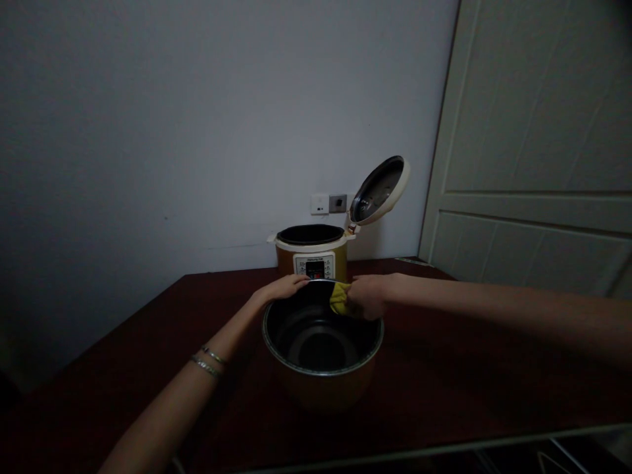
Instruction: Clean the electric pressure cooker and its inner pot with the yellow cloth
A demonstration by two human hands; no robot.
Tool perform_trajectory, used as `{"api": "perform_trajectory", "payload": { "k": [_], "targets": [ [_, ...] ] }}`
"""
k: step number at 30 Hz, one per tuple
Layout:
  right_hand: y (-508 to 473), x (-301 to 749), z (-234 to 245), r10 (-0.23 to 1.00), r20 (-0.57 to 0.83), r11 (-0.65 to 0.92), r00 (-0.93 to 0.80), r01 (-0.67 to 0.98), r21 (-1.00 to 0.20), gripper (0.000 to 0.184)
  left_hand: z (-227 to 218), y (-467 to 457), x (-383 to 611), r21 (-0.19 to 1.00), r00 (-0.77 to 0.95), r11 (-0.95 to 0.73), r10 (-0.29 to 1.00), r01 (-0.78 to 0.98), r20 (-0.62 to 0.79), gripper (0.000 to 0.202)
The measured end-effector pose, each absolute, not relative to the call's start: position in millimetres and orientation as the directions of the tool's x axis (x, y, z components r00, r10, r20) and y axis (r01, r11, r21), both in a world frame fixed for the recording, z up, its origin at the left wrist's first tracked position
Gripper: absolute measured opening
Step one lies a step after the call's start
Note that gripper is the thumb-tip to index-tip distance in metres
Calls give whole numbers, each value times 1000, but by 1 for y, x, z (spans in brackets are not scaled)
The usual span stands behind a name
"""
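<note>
Inside the pot [323,390], fingers of the right hand [366,296] clamp a yellow cloth [338,298]; those of the left hand [284,288] grip the far rim. Its mouth faces up, an open cooker [316,257] beyond.

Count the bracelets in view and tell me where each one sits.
2, both on the left arm: one bracelet closer to the left hand at the pot rim, a second bracelet just behind it, toward the elbow.

We note a single head-worn view, facing forward and down across the table [459,368] toward the pale wall [197,131], the pot [320,349] near at lower centre.
</note>
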State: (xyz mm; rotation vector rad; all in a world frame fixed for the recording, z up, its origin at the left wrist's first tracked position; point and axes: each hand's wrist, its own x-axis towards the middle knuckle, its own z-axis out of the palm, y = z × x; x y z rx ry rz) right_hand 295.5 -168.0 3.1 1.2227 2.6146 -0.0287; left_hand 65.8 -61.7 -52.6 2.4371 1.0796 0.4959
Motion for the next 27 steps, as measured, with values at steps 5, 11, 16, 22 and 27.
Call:
{"api": "perform_trajectory", "payload": {
  "k": [5,11,16,22,27],
  "targets": [
    [-195,293,9,599,-544,639,-587,760,-117,26,-57,-57,65,692,621,-499,778,521,93,27],
    [-209,251,-19,539,-510,513,-670,742,-432,33,-60,-58,67,912,554,-221,832,346,-8,26],
    [-215,195,-42,764,-203,270,-613,589,-762,35,-58,-63,67,945,528,-145,848,293,-33,19],
    [-198,165,-47,854,-17,182,-520,328,-927,15,-58,-63,69,961,515,-92,855,261,-58,12],
    [-215,189,-36,803,-127,263,-582,538,-801,5,-59,-62,68,976,496,-5,862,220,-107,16]
  ]
}}
